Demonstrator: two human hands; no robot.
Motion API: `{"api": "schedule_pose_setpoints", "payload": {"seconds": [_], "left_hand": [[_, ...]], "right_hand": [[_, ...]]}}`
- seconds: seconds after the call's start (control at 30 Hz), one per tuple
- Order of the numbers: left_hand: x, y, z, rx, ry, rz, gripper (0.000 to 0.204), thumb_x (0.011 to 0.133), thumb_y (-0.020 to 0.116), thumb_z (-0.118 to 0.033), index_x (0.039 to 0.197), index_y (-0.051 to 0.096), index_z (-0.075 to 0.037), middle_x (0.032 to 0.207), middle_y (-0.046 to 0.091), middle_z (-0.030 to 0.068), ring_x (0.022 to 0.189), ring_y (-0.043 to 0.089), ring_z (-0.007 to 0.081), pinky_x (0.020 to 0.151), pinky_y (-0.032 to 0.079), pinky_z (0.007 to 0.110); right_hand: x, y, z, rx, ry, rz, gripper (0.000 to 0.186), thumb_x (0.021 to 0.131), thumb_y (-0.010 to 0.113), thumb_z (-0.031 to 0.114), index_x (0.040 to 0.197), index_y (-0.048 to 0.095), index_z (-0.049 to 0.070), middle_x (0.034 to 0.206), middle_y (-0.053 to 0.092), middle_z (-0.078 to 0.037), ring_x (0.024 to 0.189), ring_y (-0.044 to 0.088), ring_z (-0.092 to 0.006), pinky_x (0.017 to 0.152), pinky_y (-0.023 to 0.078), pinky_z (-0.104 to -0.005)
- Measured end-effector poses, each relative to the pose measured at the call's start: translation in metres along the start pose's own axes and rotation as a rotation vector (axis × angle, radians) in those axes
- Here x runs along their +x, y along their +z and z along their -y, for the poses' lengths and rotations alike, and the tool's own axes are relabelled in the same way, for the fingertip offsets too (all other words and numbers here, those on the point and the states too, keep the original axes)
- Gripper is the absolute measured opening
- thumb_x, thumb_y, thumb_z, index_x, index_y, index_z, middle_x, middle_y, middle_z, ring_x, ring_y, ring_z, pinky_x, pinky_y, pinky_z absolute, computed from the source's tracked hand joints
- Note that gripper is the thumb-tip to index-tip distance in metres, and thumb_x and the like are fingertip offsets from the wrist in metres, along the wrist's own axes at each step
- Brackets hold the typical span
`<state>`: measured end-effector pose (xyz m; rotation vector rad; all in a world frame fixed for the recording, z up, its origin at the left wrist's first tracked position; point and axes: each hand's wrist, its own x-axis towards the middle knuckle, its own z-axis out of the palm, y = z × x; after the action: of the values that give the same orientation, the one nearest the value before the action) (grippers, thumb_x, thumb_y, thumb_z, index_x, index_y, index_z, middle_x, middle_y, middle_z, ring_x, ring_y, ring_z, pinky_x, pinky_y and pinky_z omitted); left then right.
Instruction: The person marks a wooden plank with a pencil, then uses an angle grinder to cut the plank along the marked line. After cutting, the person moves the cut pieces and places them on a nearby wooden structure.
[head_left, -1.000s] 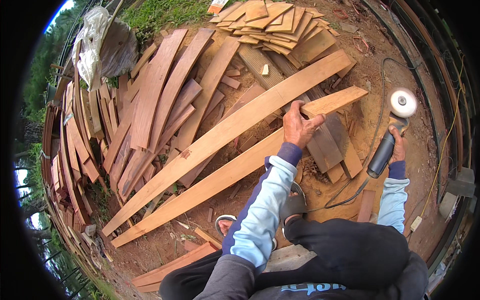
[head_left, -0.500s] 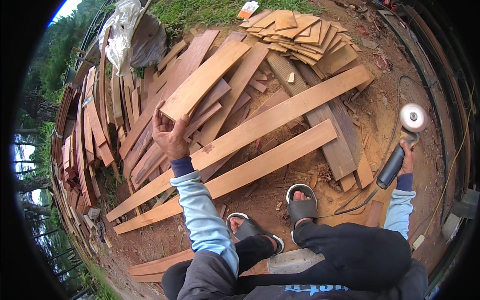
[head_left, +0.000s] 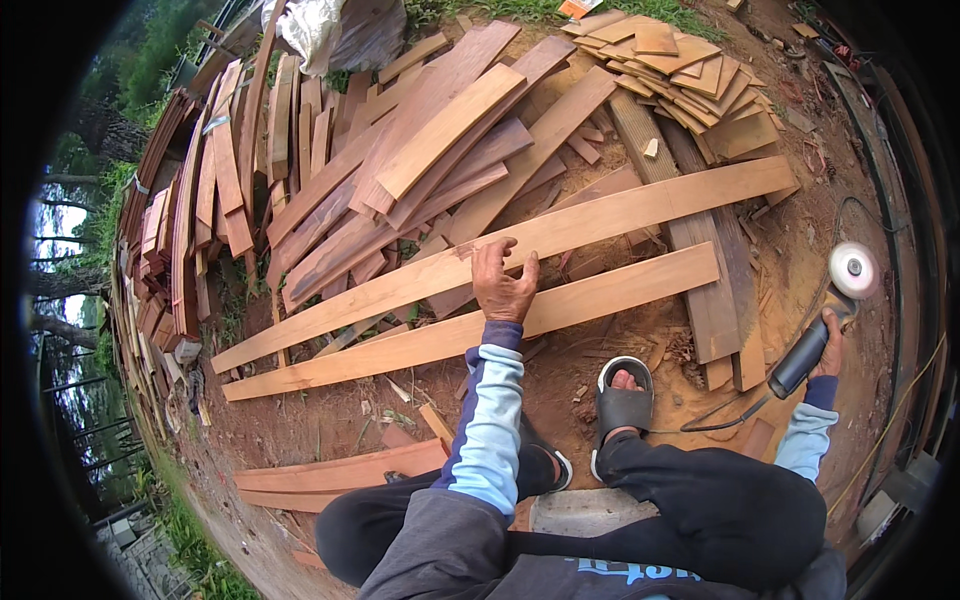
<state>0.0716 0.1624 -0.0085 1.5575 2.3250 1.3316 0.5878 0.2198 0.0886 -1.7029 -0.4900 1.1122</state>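
My left hand (head_left: 504,283) is empty, its fingers curved and thumb spread apart. It hovers over or touches the near edge of a long upper plank (head_left: 620,212); contact cannot be told. Below it, a second long plank (head_left: 620,288) lies roughly parallel, passing near my left wrist. At the right, my right hand (head_left: 831,345) grips an angle grinder (head_left: 800,354) with a pale round disc (head_left: 853,269) facing up. Whether the disc spins cannot be seen. A short, light-brown board (head_left: 450,130) rests on the heap of boards (head_left: 400,225) beyond my left hand.
Thick dark beams (head_left: 695,285) lie under the long planks' right ends. Thin wood pieces (head_left: 690,70) are stacked at the far right. The grinder's cord (head_left: 715,425) runs near my sandalled foot (head_left: 625,395). More reddish boards (head_left: 340,476) lie on the ground at lower left.
My left hand has let go of the short board, now on the heap, and has moved right and nearer to the long planks. The right hand still holds the grinder. The view has shifted.
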Motion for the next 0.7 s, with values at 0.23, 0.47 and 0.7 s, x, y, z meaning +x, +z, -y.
{"api": "schedule_pose_setpoints", "payload": {"seconds": [0.23,0.47,0.7], "left_hand": [[-0.051,0.018,-0.011,0.024,0.048,0.249,0.03,0.071,0.078,-0.023,0.094,0.065,-0.011,0.09,0.063,0.0065,0.089,0.058,0.027,0.08,0.044,0.038],[-0.066,0.013,-0.001,0.182,0.089,0.415,0.058,0.066,0.079,-0.051,0.105,0.063,-0.011,0.098,0.06,0.0073,0.098,0.055,0.0277,0.089,0.04,0.041],[-0.061,0.012,-0.006,0.248,0.153,0.588,0.096,0.047,0.077,-0.074,0.119,0.058,-0.013,0.104,0.058,0.0075,0.103,0.053,0.0278,0.094,0.034,0.044]], "right_hand": [[0.0,0.0,-0.001,-0.011,0.024,0.016,0.031,0.083,0.073,0.032,0.084,0.058,0.005,0.065,0.057,-0.006,0.049,0.057,-0.0149,0.043,0.049,-0.0269],[0.005,-0.004,-0.009,-0.007,0.002,-0.021,0.029,0.084,0.073,0.031,0.088,0.058,0.006,0.066,0.058,-0.007,0.052,0.059,-0.0158,0.046,0.051,-0.026],[-0.013,0.008,0.001,0.003,0.047,0.017,0.028,0.083,0.075,0.026,0.092,0.058,0.005,0.067,0.06,-0.008,0.05,0.06,-0.0175,0.044,0.052,-0.0288]]}}
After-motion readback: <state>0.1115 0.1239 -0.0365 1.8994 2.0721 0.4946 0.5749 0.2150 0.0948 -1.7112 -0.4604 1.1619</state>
